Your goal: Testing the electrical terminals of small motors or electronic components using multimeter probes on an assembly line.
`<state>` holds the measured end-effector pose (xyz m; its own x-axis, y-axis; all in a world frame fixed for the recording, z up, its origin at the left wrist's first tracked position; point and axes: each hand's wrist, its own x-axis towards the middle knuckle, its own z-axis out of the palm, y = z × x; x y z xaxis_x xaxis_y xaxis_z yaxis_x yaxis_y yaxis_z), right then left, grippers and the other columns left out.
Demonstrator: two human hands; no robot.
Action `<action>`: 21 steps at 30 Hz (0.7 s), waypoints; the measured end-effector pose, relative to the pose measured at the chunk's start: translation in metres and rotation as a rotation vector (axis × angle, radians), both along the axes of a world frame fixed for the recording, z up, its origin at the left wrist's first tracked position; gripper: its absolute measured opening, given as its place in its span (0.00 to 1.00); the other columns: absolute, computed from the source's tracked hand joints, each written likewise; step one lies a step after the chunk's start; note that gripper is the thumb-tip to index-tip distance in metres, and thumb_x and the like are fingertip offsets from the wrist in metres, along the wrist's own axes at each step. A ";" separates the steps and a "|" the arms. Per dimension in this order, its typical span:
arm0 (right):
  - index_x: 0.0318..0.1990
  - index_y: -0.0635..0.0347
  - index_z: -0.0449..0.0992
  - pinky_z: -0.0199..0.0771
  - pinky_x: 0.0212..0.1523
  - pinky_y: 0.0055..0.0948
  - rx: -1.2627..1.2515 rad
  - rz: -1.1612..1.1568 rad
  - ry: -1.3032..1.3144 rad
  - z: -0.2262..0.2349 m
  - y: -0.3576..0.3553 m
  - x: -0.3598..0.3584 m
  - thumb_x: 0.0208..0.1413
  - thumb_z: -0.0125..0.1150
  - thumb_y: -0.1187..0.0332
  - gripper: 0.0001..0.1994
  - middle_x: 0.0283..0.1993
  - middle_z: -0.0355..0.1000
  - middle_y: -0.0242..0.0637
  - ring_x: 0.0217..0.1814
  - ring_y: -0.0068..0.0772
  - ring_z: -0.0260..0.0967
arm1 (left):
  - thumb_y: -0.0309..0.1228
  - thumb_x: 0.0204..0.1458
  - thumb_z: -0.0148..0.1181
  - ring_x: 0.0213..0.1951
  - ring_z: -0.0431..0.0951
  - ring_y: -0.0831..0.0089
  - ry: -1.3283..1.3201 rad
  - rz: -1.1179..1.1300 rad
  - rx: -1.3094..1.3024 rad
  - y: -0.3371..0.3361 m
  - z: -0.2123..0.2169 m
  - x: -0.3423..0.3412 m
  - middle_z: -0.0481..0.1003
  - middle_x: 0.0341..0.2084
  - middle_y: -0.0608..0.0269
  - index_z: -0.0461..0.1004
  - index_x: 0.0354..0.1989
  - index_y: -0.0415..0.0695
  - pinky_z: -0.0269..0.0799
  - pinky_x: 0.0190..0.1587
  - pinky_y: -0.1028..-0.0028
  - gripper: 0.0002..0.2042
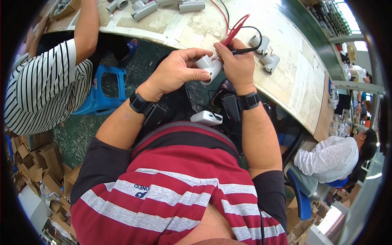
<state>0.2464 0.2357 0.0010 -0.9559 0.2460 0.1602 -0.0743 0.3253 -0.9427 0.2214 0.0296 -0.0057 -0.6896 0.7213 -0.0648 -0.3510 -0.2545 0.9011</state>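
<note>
A light-grey T-shaped plastic piece (215, 72) is gripped by my left hand (173, 72), thumb across its near side and fingers behind. Closed around a red test probe (232, 34) and a black test probe (246, 50) is my right hand (240, 67), just to the right of the grey piece. The probe tips meet the area at the piece's upper end, where thin, light wires seem to show; my fingers partly hide the contact. Red and black leads run from the probes onto the worktable. Both hands are held over the table's near edge.
Several grey pieces (145, 11) lie along the back of the worn worktable (297, 77), with more (269, 63) to my right. A person in a striped shirt (49, 77) is at left beside a blue stool (107, 90). Another person (326, 159) sits right. A white box (207, 118) is near my waist.
</note>
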 end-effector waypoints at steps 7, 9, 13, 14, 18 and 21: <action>0.40 0.65 0.82 0.73 0.31 0.20 -0.017 -0.017 -0.029 0.001 0.000 0.001 0.60 0.70 0.68 0.08 0.30 0.79 0.29 0.29 0.18 0.74 | 0.21 0.55 0.70 0.46 0.82 0.71 -0.022 -0.005 -0.012 0.002 0.001 0.000 0.81 0.46 0.53 0.68 0.65 0.32 0.81 0.51 0.73 0.29; 0.40 0.65 0.82 0.73 0.31 0.20 -0.023 -0.014 -0.029 0.001 -0.001 0.002 0.60 0.70 0.68 0.08 0.30 0.79 0.29 0.29 0.18 0.74 | 0.21 0.54 0.71 0.46 0.82 0.74 -0.028 -0.013 -0.022 0.000 0.002 0.001 0.80 0.47 0.57 0.68 0.66 0.34 0.81 0.51 0.74 0.30; 0.38 0.65 0.82 0.73 0.31 0.23 -0.045 -0.026 -0.011 0.001 -0.003 0.002 0.58 0.71 0.66 0.10 0.28 0.78 0.33 0.28 0.21 0.73 | 0.21 0.54 0.71 0.47 0.81 0.75 -0.033 -0.024 -0.028 -0.001 0.003 0.001 0.80 0.47 0.58 0.68 0.66 0.35 0.81 0.52 0.74 0.30; 0.37 0.65 0.82 0.72 0.30 0.25 -0.058 -0.029 0.000 0.000 -0.003 0.001 0.58 0.71 0.64 0.11 0.26 0.78 0.34 0.27 0.22 0.73 | 0.21 0.54 0.71 0.47 0.81 0.75 -0.033 -0.027 -0.026 -0.001 0.003 0.001 0.80 0.47 0.58 0.68 0.66 0.35 0.80 0.52 0.74 0.30; 0.37 0.64 0.82 0.72 0.30 0.25 -0.113 -0.020 -0.004 -0.001 -0.002 0.000 0.58 0.71 0.65 0.10 0.26 0.78 0.33 0.28 0.22 0.73 | 0.20 0.53 0.70 0.47 0.81 0.74 -0.031 -0.030 -0.026 0.001 0.002 0.000 0.80 0.48 0.58 0.68 0.67 0.35 0.80 0.52 0.74 0.30; 0.37 0.65 0.82 0.72 0.30 0.24 -0.095 -0.018 -0.004 0.002 -0.003 0.000 0.58 0.71 0.65 0.10 0.27 0.78 0.33 0.27 0.21 0.73 | 0.20 0.53 0.71 0.47 0.81 0.74 -0.010 -0.034 -0.042 0.001 0.004 -0.001 0.79 0.48 0.58 0.68 0.67 0.35 0.80 0.53 0.74 0.31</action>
<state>0.2467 0.2323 0.0028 -0.9519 0.2770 0.1314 -0.0654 0.2353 -0.9697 0.2206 0.0303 -0.0013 -0.6642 0.7405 -0.1026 -0.3680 -0.2044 0.9071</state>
